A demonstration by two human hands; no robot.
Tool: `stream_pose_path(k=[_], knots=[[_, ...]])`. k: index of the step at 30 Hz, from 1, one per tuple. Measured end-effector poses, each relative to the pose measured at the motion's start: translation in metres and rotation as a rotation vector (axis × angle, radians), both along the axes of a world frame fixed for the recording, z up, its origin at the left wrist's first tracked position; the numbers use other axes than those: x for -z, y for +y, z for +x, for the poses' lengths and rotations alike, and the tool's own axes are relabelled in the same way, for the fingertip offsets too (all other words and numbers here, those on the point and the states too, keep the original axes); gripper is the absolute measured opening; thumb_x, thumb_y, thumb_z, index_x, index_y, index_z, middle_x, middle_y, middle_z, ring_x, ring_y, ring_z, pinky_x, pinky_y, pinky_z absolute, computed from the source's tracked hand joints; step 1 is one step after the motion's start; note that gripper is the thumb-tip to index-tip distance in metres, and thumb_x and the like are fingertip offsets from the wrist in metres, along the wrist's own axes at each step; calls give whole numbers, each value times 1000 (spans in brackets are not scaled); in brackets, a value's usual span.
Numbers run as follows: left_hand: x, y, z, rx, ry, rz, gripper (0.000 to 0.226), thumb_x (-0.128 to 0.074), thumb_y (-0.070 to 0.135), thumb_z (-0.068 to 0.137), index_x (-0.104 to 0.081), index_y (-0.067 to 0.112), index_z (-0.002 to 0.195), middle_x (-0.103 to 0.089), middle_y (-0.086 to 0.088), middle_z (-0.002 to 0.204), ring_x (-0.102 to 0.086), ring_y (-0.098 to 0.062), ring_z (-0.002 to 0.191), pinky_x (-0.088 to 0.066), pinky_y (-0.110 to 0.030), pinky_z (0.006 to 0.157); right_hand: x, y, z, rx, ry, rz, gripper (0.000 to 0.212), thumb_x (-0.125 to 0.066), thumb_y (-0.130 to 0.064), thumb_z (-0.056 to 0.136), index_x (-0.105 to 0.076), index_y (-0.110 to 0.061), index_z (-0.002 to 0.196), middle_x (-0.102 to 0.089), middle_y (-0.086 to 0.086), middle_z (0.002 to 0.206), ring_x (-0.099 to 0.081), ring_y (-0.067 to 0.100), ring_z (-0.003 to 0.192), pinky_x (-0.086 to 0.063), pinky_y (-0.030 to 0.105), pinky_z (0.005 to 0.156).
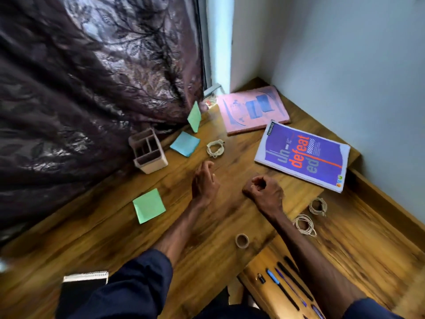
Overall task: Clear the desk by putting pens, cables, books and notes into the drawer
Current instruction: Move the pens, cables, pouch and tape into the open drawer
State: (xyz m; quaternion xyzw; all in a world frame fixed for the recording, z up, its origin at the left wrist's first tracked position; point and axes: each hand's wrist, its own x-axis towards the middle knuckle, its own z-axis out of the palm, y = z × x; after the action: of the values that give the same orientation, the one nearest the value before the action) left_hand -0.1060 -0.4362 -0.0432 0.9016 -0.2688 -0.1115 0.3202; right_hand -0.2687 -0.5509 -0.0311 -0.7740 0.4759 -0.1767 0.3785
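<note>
In the open drawer (pixel 257 264) lie pens (pixel 284 287); the left hand (pixel 204 180) hangs relaxed, the right hand (pixel 264 192) clenched empty.

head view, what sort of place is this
Probably a home study corner: a wooden desk beside a curtain, carrying a purple book, a green sticky note and a pen holder.

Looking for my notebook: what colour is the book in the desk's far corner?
The book is pink with blue printing; the head view shows it best.

Single head-worn wide-angle view, looking steeply down and forward, close above desk (pixel 103 238), toward wall corner (pixel 253 72)
</note>
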Motion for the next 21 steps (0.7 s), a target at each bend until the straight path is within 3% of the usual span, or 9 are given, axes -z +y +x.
stream_pose_path(k=[4,10,13,17,21], knots=[[7,-1,27,6,18,96,32,-58,10,90,-54,19,120,-60,-5,124,-52,-26,120,-44,-39,101,2,8,19,-88,24,22,14,-75,-14,76,-71,-25,83,-70,-4,79,-66,10,73,-41,6,65],[22,2,31,58,25,169,30,-62,12,90,-52,19,118,-58,-4,122,-52,-22,114,-42,-32,96,-1,17,27,-170,51,23,9,-71,-8,82,-73,-15,88,-60,-17,78,-61,2,74,-51,21,69],[27,-1,32,76,-4,145,35,-64,14,90,-51,18,122,-58,-5,123,-53,-20,114,-43,-30,95,-1,21,34,-199,64,10,9,-71,-6,83,-73,-13,89,-61,-13,79,-59,0,72,-46,14,66],[31,-24,52,127,-69,152,53,-65,20,92,-40,19,139,-50,-13,137,-49,-26,121,-53,-37,92,4,24,42,-184,69,45,12,-70,-8,82,-73,-18,89,-66,-9,82,-60,-1,74,-46,18,68],[36,-53,69,179,-93,313,46,-64,20,95,-46,19,137,-31,-19,155,-35,-34,140,-48,-48,105,-4,23,40,-176,48,40,11,-70,-9,84,-74,-17,90,-64,-12,81,-59,-3,74,-43,11,67]])
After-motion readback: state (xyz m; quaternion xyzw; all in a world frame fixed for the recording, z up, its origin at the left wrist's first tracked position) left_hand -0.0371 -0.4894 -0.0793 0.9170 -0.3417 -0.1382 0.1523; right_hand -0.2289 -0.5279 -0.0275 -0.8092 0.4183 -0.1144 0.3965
